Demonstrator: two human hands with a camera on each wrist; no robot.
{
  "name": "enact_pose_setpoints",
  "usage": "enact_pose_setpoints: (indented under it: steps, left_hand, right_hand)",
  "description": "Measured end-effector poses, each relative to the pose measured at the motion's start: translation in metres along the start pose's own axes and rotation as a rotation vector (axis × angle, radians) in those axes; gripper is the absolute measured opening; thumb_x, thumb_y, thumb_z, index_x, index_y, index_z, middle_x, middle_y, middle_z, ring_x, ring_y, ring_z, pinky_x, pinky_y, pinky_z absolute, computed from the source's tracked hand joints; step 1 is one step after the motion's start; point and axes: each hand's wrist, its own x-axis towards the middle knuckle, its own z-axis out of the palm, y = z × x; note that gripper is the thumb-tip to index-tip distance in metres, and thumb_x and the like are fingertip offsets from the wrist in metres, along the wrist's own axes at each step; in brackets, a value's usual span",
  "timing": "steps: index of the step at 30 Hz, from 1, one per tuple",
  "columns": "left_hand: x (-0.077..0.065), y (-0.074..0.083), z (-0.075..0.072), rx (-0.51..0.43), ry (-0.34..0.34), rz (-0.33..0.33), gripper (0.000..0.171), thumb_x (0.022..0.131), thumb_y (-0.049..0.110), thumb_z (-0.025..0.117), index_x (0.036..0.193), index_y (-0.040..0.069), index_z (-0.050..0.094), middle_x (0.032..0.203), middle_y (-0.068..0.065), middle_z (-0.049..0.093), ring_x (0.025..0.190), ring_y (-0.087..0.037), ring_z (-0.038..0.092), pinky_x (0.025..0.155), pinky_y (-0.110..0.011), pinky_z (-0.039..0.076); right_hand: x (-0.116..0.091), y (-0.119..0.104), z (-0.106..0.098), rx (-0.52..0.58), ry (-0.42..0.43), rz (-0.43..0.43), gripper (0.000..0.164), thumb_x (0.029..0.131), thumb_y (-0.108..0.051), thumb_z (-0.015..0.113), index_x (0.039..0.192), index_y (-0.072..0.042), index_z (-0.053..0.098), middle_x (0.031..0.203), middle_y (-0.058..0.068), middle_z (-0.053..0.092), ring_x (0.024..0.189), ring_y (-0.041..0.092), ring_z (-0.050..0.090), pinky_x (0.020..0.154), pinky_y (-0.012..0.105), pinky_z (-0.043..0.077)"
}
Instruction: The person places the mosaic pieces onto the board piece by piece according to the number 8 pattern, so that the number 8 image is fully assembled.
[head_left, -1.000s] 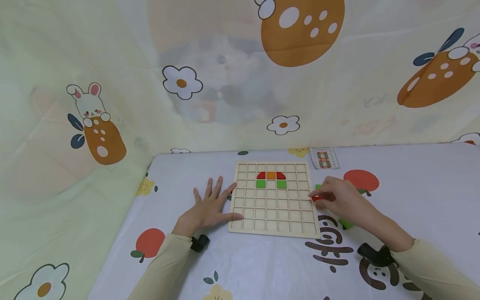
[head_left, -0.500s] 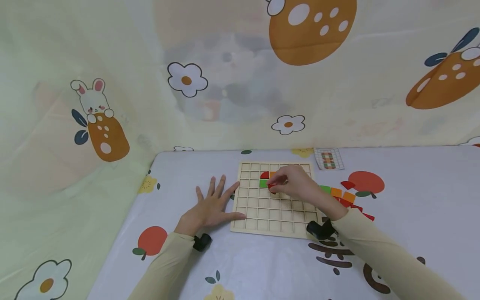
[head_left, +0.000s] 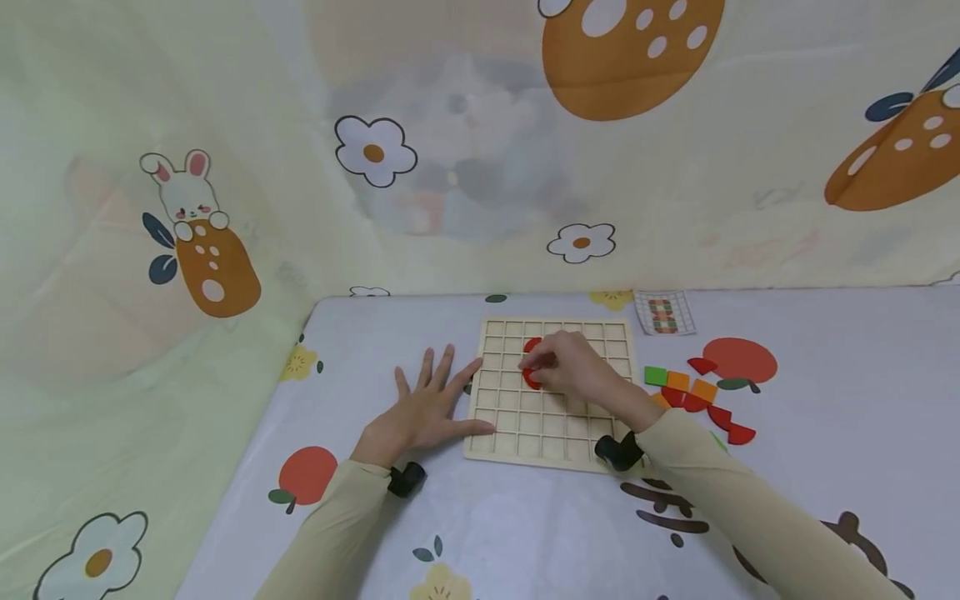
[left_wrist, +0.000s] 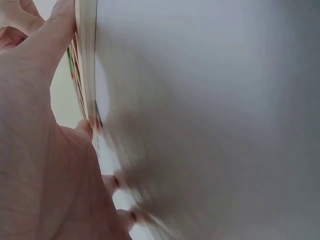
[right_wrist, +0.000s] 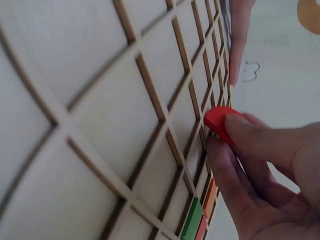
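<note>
Board (head_left: 510, 412) of pale wood, divided into square cells by raised strips, lies flat on the cloth-covered worktop (head_left: 525, 533). Over its upper part we see the right hand (head_left: 570, 367), its grip narrow, thumb and fingertips pinching a small red piece (right_wrist: 220, 120) with a curved edge. In the head view that piece appears just below another red piece (head_left: 532, 344) on the board; we cannot tell whether it touches the strips. The left hand (head_left: 420, 425) has a wide grip and holds nothing: its fingers are spread, the index finger at the board's left edge and the thumb over the lower part of that edge.

The likeliest slip, we judge, is at the cell. The pinched piece looks tilted in the right wrist view, so an edge could catch on a strip and leave it crooked, or an early release could drop it into a neighbouring cell. Working this close, the fingertips might also nudge the green piece (right_wrist: 191, 220) and orange piece (right_wrist: 210, 192) on the board. Should the left hand ease off, sideways pressure could skid the board. The right wrist camera (head_left: 618, 452) hangs over the lower right edge and might bump it. We also note loose pieces (head_left: 695, 403) near the right sleeve (head_left: 720, 492); a careless sweep could scatter them.
</note>
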Motion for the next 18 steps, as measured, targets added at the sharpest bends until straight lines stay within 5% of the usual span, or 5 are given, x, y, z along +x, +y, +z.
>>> enact_pose_setpoints:
  steps: [18]
  left_hand:
    - [-0.0017,0.0009,-0.0023,-0.017,-0.006,0.001,0.101,0.091,0.077,0.058,0.169,0.035,0.009,0.175,-0.014,-0.009,0.158,-0.043,-0.015,0.114,-0.081,-0.006]
  right_hand:
    - [0.002,0.002,0.0045,-0.081,0.0,0.007,0.011,0.092,0.006,0.076,0.101,0.004,0.081,0.097,0.013,0.073,0.091,0.026,0.066,0.08,0.036,0.056]
